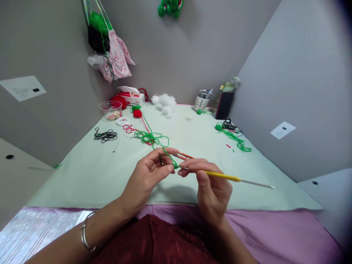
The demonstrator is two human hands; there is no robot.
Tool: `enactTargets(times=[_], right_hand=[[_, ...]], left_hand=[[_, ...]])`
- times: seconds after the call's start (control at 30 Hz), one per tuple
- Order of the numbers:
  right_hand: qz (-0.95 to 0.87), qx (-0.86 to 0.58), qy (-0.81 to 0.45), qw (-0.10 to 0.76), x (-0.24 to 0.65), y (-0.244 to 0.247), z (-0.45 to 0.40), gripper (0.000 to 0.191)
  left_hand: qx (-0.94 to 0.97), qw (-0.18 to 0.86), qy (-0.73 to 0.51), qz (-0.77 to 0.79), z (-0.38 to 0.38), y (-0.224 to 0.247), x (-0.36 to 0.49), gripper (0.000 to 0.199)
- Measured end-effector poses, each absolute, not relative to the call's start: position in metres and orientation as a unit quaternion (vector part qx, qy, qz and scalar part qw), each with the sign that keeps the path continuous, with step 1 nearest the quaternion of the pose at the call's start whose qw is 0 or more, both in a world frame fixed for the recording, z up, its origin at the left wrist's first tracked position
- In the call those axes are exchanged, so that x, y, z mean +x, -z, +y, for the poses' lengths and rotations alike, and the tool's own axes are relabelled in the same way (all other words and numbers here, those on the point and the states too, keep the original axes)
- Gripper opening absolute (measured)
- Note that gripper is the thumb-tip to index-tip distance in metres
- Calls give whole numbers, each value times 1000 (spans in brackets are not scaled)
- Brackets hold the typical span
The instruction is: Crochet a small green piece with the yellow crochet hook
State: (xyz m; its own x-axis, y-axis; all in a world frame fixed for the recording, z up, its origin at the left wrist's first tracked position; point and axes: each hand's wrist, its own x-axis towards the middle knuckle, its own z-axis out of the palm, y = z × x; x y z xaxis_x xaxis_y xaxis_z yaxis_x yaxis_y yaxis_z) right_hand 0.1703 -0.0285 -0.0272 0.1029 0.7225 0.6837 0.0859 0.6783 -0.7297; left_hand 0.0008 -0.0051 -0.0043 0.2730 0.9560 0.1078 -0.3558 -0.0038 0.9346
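Note:
Between the fingertips of my left hand (150, 170) is a small piece of green crochet work (175, 166), and green yarn (171, 157) passes over the raised index finger. My right hand (213, 185) grips a crochet hook (224, 176) by its yellow handle. One metal end of the hook meets the green work; the other sticks out to the right. Just beyond my fingers lies an orange-red tool (184, 155), partly hidden by the right hand. The yarn runs back to a loose green tangle (148, 137) on the table.
Black cord (106, 135) and a clear tub (111, 110) lie at left. Behind are a tissue box (134, 99), white stuffing (165, 104) and a pen tin (202, 101). At right are a dark phone (224, 105), scissors (229, 125) and green yarn strands (238, 141).

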Motion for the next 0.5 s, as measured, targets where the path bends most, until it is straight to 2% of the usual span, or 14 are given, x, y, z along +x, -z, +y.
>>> enactTargets(times=[0.13, 0.2, 0.27, 0.37, 0.43, 0.5], right_hand=[[-727, -331, -61, 598, 174, 37, -29, 40], [-749, -345, 15, 566, 172, 43, -28, 54], [-734, -362, 46, 572, 169, 44, -28, 56], [-669, -364, -40, 647, 165, 39, -27, 37], [-611, -355, -153, 691, 164, 32, -25, 26], [-571, -344, -244, 704, 163, 25, -23, 23]], left_hand=[[485, 610, -542, 315, -8, 4, 5, 28], [448, 644, -539, 307, -9, 3, 8, 37], [386, 710, -510, 294, -9, 2, 10, 45], [313, 777, -470, 279, -6, 0, 11, 45], [304, 775, -481, 275, -4, 0, 10, 42], [322, 762, -492, 270, -4, 0, 9, 38]])
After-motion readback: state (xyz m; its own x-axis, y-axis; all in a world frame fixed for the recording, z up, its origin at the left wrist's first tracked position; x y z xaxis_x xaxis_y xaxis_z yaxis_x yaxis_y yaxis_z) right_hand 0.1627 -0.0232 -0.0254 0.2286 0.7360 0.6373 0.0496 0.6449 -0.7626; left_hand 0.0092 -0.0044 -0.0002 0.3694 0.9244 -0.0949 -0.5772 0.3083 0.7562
